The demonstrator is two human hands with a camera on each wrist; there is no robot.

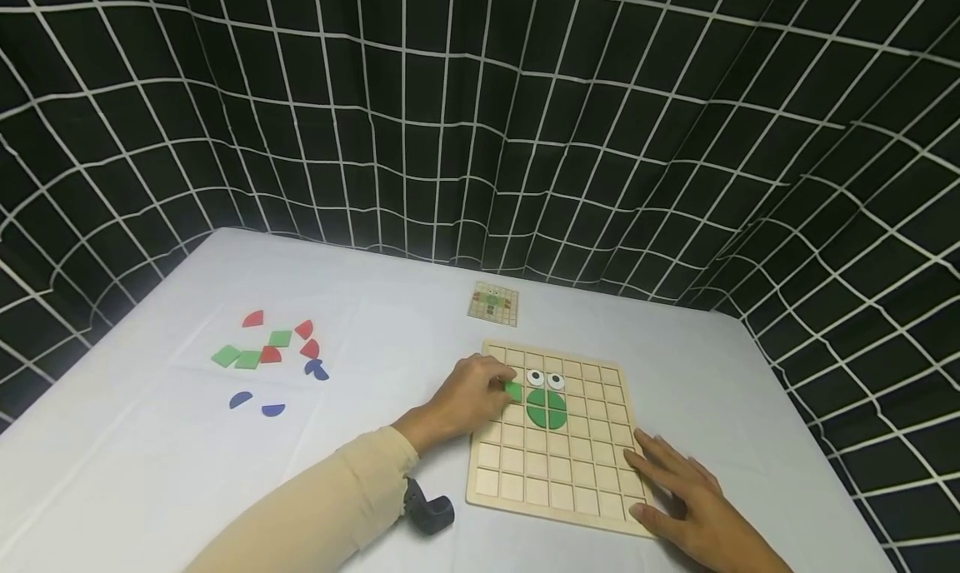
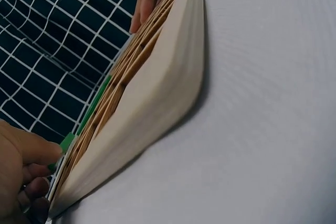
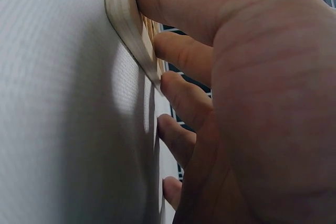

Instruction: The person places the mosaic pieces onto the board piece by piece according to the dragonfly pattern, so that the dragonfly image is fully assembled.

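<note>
My left hand (image 1: 480,394) pinches a green square tile (image 1: 513,391) over the upper left part of a wooden grid board (image 1: 517,485). In the left wrist view, thumb and fingertips hold that tile (image 2: 67,142) by the board's surface. Right of it on the board, green quarter-circle pieces form a disc (image 1: 546,408), and two eye pieces (image 1: 545,379) lie just above. My right hand (image 1: 686,494) rests on the board's right edge with its fingers spread. The right wrist view shows the thumb and fingertips touching the board's edge (image 3: 122,9).
A small pattern card (image 1: 493,304) lies behind the board. On the left of the white table (image 1: 187,465) are loose red quarter circles (image 1: 253,318), green squares (image 1: 280,338) and blue half circles (image 1: 273,410). A dark grid curtain (image 1: 450,123) hangs behind.
</note>
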